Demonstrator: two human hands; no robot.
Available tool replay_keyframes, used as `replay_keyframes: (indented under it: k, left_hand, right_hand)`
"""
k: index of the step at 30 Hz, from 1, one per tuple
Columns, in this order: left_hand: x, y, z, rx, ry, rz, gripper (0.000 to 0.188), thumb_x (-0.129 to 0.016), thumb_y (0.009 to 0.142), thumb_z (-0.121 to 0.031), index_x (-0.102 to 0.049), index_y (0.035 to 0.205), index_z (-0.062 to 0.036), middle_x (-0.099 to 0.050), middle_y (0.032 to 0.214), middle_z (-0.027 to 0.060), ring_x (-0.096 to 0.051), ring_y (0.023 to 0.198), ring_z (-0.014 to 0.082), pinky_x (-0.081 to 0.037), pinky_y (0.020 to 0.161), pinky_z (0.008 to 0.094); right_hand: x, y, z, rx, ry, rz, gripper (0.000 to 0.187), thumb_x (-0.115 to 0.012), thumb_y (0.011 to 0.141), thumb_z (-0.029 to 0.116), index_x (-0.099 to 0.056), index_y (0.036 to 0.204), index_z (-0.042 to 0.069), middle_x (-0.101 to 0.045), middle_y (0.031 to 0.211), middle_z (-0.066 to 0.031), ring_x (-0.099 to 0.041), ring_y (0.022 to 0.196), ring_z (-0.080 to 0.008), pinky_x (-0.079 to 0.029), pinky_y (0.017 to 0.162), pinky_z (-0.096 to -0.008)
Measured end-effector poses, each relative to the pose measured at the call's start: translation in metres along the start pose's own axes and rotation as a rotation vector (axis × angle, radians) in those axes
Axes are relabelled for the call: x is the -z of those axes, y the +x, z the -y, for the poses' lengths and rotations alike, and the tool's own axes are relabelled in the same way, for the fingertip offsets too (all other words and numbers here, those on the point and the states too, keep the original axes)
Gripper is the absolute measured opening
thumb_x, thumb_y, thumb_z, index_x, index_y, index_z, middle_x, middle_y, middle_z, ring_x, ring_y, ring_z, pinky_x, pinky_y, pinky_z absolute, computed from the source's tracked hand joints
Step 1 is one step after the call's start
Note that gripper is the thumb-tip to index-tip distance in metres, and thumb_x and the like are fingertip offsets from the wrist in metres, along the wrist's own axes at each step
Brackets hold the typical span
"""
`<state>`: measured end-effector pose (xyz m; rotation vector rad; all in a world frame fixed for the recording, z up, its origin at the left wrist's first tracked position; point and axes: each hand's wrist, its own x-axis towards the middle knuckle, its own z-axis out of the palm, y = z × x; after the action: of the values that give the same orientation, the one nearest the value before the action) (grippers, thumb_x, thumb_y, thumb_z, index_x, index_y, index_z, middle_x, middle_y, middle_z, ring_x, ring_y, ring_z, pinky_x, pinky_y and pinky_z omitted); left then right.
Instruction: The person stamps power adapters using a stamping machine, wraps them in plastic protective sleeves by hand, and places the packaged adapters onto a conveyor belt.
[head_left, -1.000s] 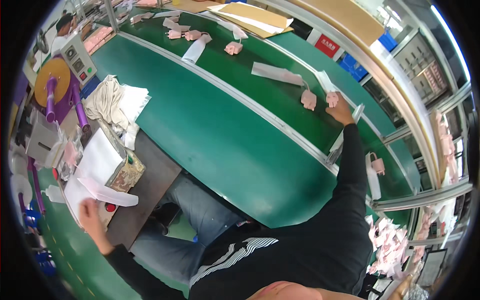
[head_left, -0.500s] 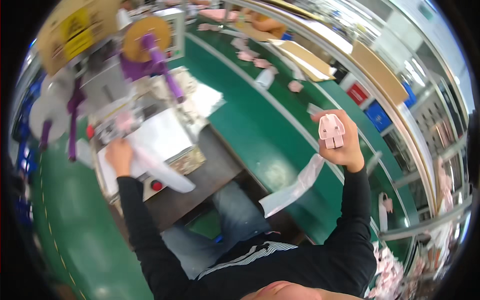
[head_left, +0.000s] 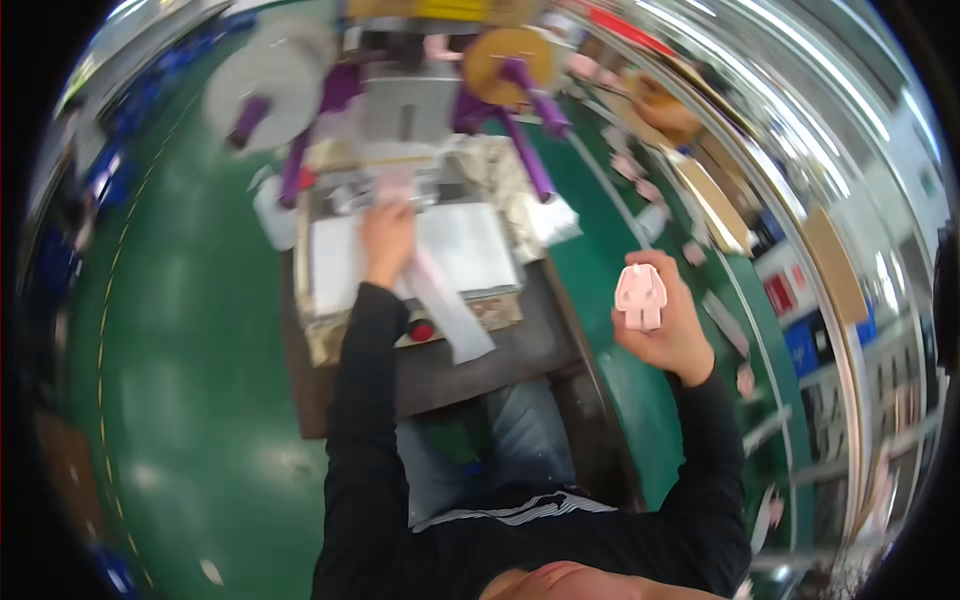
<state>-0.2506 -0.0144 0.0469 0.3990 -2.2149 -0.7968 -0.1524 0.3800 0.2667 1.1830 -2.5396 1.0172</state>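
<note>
My left hand [head_left: 388, 243] is blurred over the machine's work plate, its fingers closed at a pink piece [head_left: 395, 184] by the metal fixture. From beside this hand a long translucent plastic strip [head_left: 447, 312] trails across the white sheet [head_left: 470, 245] and over the near edge. Off to the right, my right hand [head_left: 678, 325] is raised and closed around a pink moulded plastic piece [head_left: 641, 297]. Its face, with small slots and two tabs at the bottom, points up. The hand hides its underside.
Purple rods [head_left: 527, 155] and large reels [head_left: 505, 65] flank the grey machine [head_left: 408, 112]. A red button [head_left: 421, 329] sits at its front. Along the right runs a green conveyor belt [head_left: 690, 400] with scattered pink pieces and a strip [head_left: 726, 323]. Cardboard [head_left: 712, 205] and a co-worker's arm [head_left: 665, 110] are beyond.
My view has swung left, towards the machine. The strip that hung by my right hand is gone from there; a similar one lies on the belt. My left hand has moved up to the pink piece.
</note>
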Motion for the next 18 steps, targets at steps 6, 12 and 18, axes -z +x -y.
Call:
replay_keyframes:
  k: [6,12,18]
  left_hand:
    - [0.049,-0.045,-0.049,-0.198,-0.554,-0.044,0.016,-0.065,0.097,-0.028,-0.076,0.100,-0.0163,-0.046,0.142,0.0173,-0.040,0.135,0.0372,-0.033,0.113,0.0441]
    - [0.139,-0.161,-0.056,0.191,-1.480,0.386,0.050,-0.045,0.110,-0.025,-0.042,0.154,-0.0012,-0.059,0.131,0.0072,-0.056,0.121,0.0176,-0.041,0.107,0.0338]
    - [0.146,-0.223,-0.032,0.295,-1.475,0.158,0.043,-0.046,0.109,-0.025,-0.055,0.144,-0.0030,-0.064,0.113,0.0094,-0.060,0.101,0.0164,-0.048,0.092,0.0311]
  right_hand:
    - [-0.099,0.061,-0.056,-0.438,0.648,0.530,0.070,-0.077,0.080,0.002,-0.043,0.141,0.000,-0.057,0.116,-0.0081,-0.059,0.096,-0.0151,-0.049,0.082,-0.0299]
    - [-0.214,0.183,-0.084,-0.316,0.551,0.428,0.047,-0.067,0.094,0.028,-0.054,0.127,-0.004,-0.066,0.081,-0.0102,-0.065,0.061,-0.0233,-0.052,0.060,-0.0372]
    - [-0.259,0.245,-0.057,0.008,-0.353,0.203,0.083,-0.052,0.092,0.066,-0.053,0.139,-0.001,-0.073,0.097,-0.0267,-0.071,0.094,-0.0454,-0.055,0.084,-0.0503]
